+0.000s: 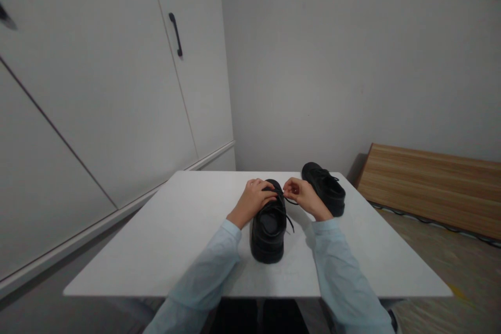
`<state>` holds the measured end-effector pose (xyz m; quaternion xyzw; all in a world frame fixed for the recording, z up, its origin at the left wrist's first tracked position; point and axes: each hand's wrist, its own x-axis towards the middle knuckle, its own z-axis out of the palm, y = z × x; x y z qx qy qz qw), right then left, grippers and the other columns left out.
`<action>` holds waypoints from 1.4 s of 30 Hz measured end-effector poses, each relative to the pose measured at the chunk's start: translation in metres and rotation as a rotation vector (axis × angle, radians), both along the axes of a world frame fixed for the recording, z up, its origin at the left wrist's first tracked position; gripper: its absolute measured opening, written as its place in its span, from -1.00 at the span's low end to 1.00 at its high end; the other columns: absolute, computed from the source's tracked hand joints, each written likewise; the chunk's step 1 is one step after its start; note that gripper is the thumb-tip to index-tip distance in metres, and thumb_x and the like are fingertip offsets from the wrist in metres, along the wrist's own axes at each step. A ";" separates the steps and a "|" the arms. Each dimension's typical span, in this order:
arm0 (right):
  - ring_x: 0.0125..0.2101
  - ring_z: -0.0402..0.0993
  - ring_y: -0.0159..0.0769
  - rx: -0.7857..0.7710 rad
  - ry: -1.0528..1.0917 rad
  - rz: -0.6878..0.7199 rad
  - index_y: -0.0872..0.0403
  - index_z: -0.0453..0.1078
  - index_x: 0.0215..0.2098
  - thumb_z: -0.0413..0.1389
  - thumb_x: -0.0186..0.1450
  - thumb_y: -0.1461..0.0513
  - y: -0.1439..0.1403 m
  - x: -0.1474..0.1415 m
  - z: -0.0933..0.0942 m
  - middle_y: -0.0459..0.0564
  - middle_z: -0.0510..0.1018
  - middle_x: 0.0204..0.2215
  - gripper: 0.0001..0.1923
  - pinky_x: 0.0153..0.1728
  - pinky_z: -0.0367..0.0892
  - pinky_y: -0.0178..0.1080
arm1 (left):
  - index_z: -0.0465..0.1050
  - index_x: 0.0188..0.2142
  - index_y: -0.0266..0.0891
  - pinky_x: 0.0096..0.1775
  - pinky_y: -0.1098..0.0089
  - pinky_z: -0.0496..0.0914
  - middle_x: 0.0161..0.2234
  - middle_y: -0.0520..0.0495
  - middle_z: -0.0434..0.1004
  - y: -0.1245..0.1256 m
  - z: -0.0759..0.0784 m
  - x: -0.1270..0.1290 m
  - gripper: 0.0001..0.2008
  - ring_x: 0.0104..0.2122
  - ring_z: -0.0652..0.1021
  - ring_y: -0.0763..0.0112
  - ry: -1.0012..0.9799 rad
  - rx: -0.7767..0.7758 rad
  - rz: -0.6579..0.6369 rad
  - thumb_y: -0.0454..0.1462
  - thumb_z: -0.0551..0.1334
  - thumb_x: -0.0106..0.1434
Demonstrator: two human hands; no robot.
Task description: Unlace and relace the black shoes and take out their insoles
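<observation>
Illumination is dim and diffuse. The white rectangular tabletop (188,235) is the brightest surface; the plain grey wall (352,62) registers as a muted mid-tone. A soft shadow falls on the tabletop beside the pale-blue fabric right sleeve (340,271). A darker shadow borders the brown wood-grain panel (426,182). The black lace-up shoe (267,248) loses shadow detail. Wide-angle distortion slants the white cabinet doors (97,62).

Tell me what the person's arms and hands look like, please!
Both arms wear long, pale blue sleeves, the left sleeve and the right sleeve. The cloth looks plain and a bit wrinkled, with no pictures or writing that I can see. The left hand and right hand wear no gloves.
</observation>
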<state>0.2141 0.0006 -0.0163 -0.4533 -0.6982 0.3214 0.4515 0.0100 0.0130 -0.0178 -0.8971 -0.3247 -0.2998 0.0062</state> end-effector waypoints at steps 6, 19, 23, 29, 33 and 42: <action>-0.49 0.38 -0.38 0.031 -0.068 -0.048 0.11 0.38 -0.46 0.19 0.03 0.26 -0.001 -0.003 0.001 -0.11 0.46 -0.54 -0.90 -0.44 0.28 -0.32 | 0.55 -0.19 -0.06 -0.04 0.15 0.21 -0.12 -0.06 0.52 0.000 0.000 0.000 -0.81 -0.12 0.40 0.24 0.050 0.013 0.001 -0.17 0.20 0.25; -0.46 0.50 -0.31 -0.065 0.053 0.020 0.12 0.40 -0.39 0.23 0.01 0.24 -0.006 -0.001 0.009 -0.07 0.54 -0.55 -0.81 -0.37 0.38 -0.26 | 0.56 -0.31 -0.12 -0.12 0.22 0.28 -0.20 -0.05 0.55 -0.001 0.000 0.003 -0.89 -0.15 0.42 0.24 -0.022 -0.050 0.025 -0.22 0.25 0.21; -0.44 0.49 -0.32 -0.062 0.018 0.026 0.14 0.41 -0.40 0.22 0.05 0.20 -0.008 -0.002 0.013 -0.04 0.54 -0.51 -0.82 -0.34 0.37 -0.25 | 0.54 -0.33 -0.14 -0.12 0.22 0.27 -0.20 -0.04 0.54 -0.002 0.000 0.004 -0.91 -0.15 0.42 0.24 0.001 -0.013 0.029 -0.23 0.26 0.20; -0.32 0.47 -0.25 -0.085 -0.030 0.015 0.14 0.40 -0.29 0.25 0.06 0.11 -0.013 0.002 0.018 0.03 0.53 -0.36 -0.68 -0.27 0.38 -0.20 | 0.44 -0.28 -0.20 -0.09 0.21 0.25 -0.23 -0.08 0.51 -0.004 0.001 0.003 -0.90 -0.17 0.41 0.25 0.014 0.039 0.072 -0.24 0.19 0.26; -0.02 0.38 -0.12 -0.090 -0.082 0.072 0.07 0.33 -0.03 0.32 0.00 0.11 -0.015 0.005 0.015 0.12 0.44 -0.02 -0.41 -0.07 0.34 -0.10 | 0.38 -0.30 -0.24 -0.11 0.21 0.27 -0.28 -0.11 0.49 -0.005 0.001 0.001 -0.88 -0.21 0.43 0.25 -0.076 0.008 0.095 -0.27 0.10 0.31; 0.16 0.21 -0.09 -0.081 -0.104 0.291 0.02 0.24 0.15 0.31 0.03 0.05 -0.002 0.002 -0.007 0.10 0.33 0.15 -0.25 0.22 0.04 0.00 | 0.13 -0.26 -0.18 -0.11 0.26 0.36 -0.35 -0.04 0.51 -0.008 0.010 -0.003 -0.80 -0.28 0.53 0.38 -0.952 -0.553 -0.193 -0.09 0.00 0.35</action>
